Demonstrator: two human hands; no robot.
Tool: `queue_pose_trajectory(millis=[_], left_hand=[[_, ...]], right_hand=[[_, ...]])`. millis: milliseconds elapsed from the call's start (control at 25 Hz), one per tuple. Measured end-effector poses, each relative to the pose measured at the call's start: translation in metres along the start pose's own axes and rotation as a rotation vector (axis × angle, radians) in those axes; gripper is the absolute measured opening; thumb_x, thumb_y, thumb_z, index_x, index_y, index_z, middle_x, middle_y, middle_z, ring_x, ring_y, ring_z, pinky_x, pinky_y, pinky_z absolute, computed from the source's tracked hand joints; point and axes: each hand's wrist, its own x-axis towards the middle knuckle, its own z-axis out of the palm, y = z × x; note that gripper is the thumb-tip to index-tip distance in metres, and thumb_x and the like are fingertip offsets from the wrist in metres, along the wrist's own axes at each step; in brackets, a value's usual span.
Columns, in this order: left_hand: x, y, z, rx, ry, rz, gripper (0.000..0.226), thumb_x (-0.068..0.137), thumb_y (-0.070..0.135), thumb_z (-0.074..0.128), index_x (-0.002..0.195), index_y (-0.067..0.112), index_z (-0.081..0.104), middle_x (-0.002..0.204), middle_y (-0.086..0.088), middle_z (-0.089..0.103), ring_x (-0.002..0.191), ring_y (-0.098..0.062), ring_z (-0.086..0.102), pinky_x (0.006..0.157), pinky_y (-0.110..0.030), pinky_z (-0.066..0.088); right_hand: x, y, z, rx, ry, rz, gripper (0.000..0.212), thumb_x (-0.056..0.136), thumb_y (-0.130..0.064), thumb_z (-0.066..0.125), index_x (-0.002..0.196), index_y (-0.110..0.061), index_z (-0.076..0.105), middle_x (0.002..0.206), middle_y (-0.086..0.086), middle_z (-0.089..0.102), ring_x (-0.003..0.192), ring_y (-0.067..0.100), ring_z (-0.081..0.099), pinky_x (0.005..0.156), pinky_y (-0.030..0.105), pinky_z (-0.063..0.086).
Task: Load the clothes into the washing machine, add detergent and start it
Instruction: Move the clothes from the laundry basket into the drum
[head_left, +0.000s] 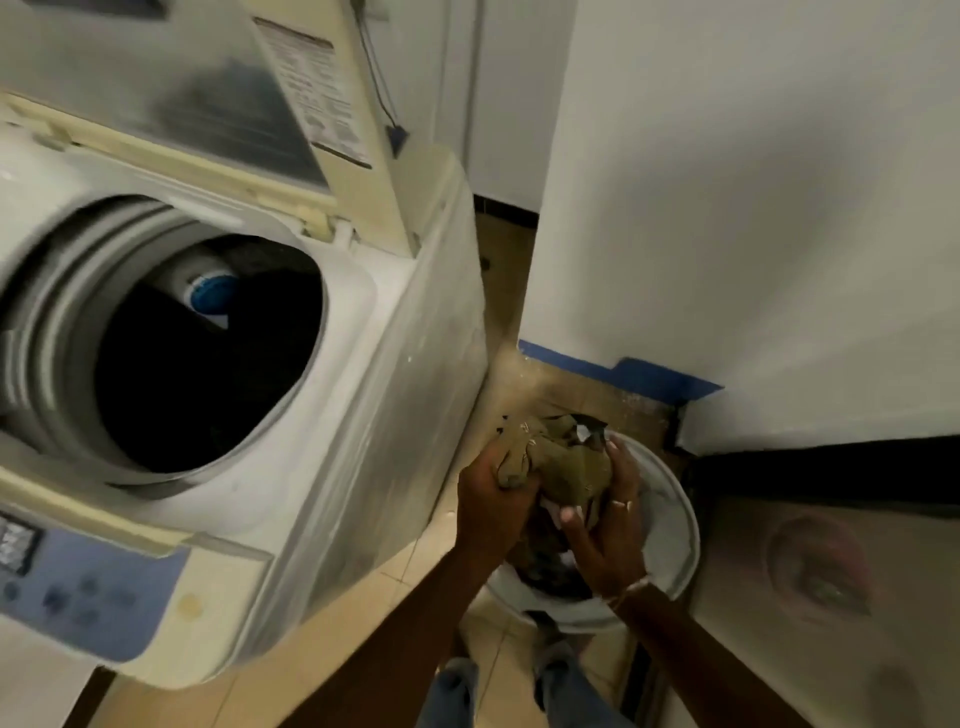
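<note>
Gripped the olive bundle of clothes over the white basin on the floor, just beside the washing machine — with left hand and right hand both curled round it. Called for a tight gather, loose ends tucked in, before any lift to the open drum.

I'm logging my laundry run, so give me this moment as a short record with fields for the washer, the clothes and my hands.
basin: white, on the floor, dark laundry inside
washer: top-loader, left of basin
lid: up
drum: dark laundry inside
bundle: olive cloth, above basin
left hand: grips bundle
right hand: grips bundle
</note>
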Motion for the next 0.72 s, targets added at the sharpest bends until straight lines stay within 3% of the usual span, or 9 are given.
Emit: queue_pose_trajectory(millis=[120, 200, 280, 360, 440, 560, 640, 720], left_hand=[[-0.019, 0.073, -0.038, -0.219, 0.075, 0.093, 0.015, 0.082, 0.014, 0.073, 0.097, 0.014, 0.072, 0.092, 0.003, 0.075, 0.088, -0.011, 0.071, 0.08, -0.026, 0.058], [-0.03, 0.113, -0.07, -0.347, 0.145, 0.138, 0.01, 0.074, 0.013, 0.071, 0.084, 0.012, 0.073, 0.08, 0.004, 0.074, 0.076, -0.009, 0.07, 0.069, -0.023, 0.055], [-0.031, 0.144, -0.113, -0.527, 0.264, 0.144, 0.015, 0.062, 0.009, 0.064, 0.068, 0.021, 0.071, 0.067, 0.006, 0.068, 0.066, -0.011, 0.064, 0.062, -0.026, 0.051], [-0.025, 0.166, -0.164, -0.75, 0.367, 0.149, 0.02, 0.052, 0.01, 0.064, 0.067, 0.022, 0.069, 0.074, -0.004, 0.065, 0.074, -0.021, 0.059, 0.071, -0.035, 0.049], [-0.011, 0.18, -0.217, -0.953, 0.417, 0.165, 0.032, 0.049, 0.015, 0.069, 0.081, 0.008, 0.068, 0.092, -0.016, 0.062, 0.088, -0.033, 0.056, 0.086, -0.048, 0.047], [0.013, 0.192, -0.299, -1.035, 0.462, 0.245, 0.059, 0.06, 0.019, 0.077, 0.111, -0.008, 0.062, 0.118, -0.029, 0.061, 0.109, -0.043, 0.058, 0.101, -0.056, 0.046], [0.026, 0.185, -0.339, -0.863, 0.576, 0.309, 0.046, 0.078, 0.016, 0.068, 0.12, -0.004, 0.062, 0.122, -0.024, 0.065, 0.112, -0.036, 0.064, 0.097, -0.048, 0.053], [0.038, 0.162, -0.363, -0.548, 0.593, 0.135, 0.047, 0.079, 0.026, 0.069, 0.123, 0.012, 0.064, 0.118, -0.008, 0.071, 0.106, -0.024, 0.068, 0.09, -0.037, 0.057]], right_hand=[[-0.018, -0.04, 0.012, 0.054, -0.07, -0.011, 0.083, 0.087, -0.061, 0.06, 0.142, -0.003, 0.038, 0.149, -0.011, 0.042, 0.138, 0.012, 0.042, 0.112, 0.042, 0.038], [-0.014, -0.08, 0.029, 0.027, -0.08, -0.049, 0.076, 0.087, -0.067, 0.056, 0.133, -0.006, 0.051, 0.139, -0.006, 0.053, 0.129, 0.013, 0.05, 0.11, 0.035, 0.039], [0.007, -0.143, 0.049, -0.033, -0.034, -0.208, 0.054, 0.091, -0.053, 0.057, 0.128, -0.015, 0.052, 0.125, 0.011, 0.062, 0.12, 0.017, 0.057, 0.111, 0.021, 0.036], [0.03, -0.216, 0.078, 0.004, 0.037, -0.387, 0.051, 0.082, -0.032, 0.062, 0.126, -0.009, 0.051, 0.114, 0.008, 0.063, 0.117, -0.005, 0.051, 0.104, 0.006, 0.033], [0.051, -0.286, 0.109, 0.179, 0.029, -0.421, 0.061, 0.074, -0.024, 0.07, 0.127, -0.001, 0.048, 0.112, -0.004, 0.062, 0.11, -0.01, 0.053, 0.096, 0.009, 0.043], [0.079, -0.348, 0.162, 0.271, -0.055, -0.509, 0.076, 0.075, -0.024, 0.074, 0.14, -0.002, 0.041, 0.126, 0.007, 0.062, 0.118, 0.015, 0.06, 0.099, 0.031, 0.051], [0.099, -0.362, 0.202, 0.169, -0.139, -0.487, 0.081, 0.08, -0.034, 0.074, 0.147, -0.012, 0.035, 0.139, 0.011, 0.054, 0.127, 0.021, 0.054, 0.104, 0.036, 0.048], [0.12, -0.348, 0.239, -0.08, -0.277, -0.352, 0.089, 0.081, -0.047, 0.071, 0.152, -0.019, 0.026, 0.146, 0.012, 0.044, 0.131, 0.027, 0.049, 0.105, 0.039, 0.046]])
